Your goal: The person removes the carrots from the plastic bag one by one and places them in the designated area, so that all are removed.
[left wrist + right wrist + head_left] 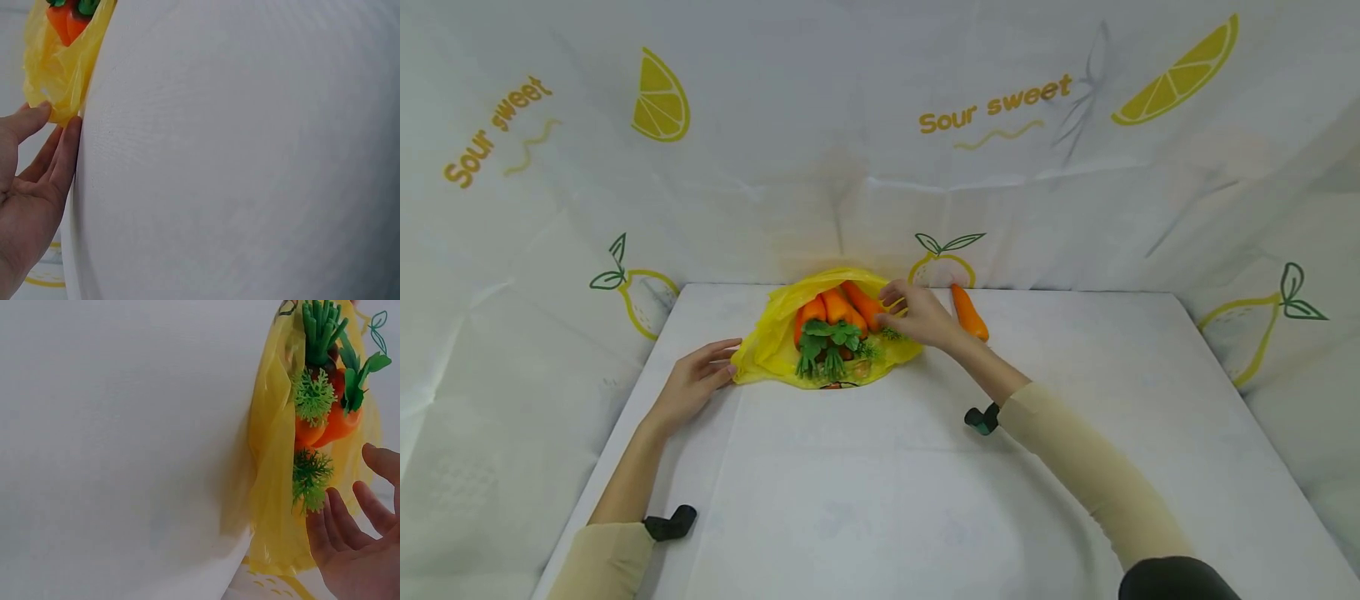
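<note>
A yellow plastic bag [775,342] lies on the white table at the back, its mouth towards me. Several orange carrots [835,310] with green tops lie inside it; they show in the right wrist view as carrots [328,425] within the bag [269,487]. One more carrot [968,312] lies outside, just right of the bag. My left hand [718,364] rests flat on the table, its straight fingers [65,150] touching the bag's left corner [59,94]. My right hand [901,308] hovers over the bag's right edge, its fingers [340,519] relaxed and holding nothing.
The white table [880,500] is ringed on three sides by a white cloth backdrop [865,125] printed with lemons and "Sour sweet". The loose carrot lies close to the back wall. Bare tabletop stretches between my arms and towards me.
</note>
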A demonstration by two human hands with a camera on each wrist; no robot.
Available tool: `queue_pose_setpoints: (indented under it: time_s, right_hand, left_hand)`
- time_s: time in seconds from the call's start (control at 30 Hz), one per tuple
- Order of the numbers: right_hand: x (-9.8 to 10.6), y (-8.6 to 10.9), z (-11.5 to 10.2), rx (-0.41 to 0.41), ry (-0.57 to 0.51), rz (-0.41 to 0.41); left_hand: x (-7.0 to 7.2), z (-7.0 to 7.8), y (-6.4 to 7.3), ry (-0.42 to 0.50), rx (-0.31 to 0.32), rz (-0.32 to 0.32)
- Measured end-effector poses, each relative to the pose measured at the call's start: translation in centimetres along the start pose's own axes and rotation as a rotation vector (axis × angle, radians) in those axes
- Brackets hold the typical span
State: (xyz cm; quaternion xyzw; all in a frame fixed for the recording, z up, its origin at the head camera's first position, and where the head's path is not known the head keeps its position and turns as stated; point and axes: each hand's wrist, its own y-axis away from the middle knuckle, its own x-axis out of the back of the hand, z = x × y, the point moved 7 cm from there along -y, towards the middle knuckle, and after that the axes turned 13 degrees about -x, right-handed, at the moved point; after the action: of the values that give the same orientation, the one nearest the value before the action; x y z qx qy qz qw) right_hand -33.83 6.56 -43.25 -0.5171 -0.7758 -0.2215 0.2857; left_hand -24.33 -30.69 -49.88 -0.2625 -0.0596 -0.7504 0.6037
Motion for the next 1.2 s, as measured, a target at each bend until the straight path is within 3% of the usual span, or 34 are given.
queue_pose_setpoints:
  time_s: [0.47,1.2]
  right_hand:
    - [-1.8,-1.6,0.7,-0.045,0.133,0.001]
    - [-2.8,-2.3,0.9,-0.086,0.216,-0.006]
  left_hand:
    - [0.1,-0.1,0.1,0.000,0.027,0.001]
    - [0.0,-0.4,0.1,-0.002,0.024,0.003]
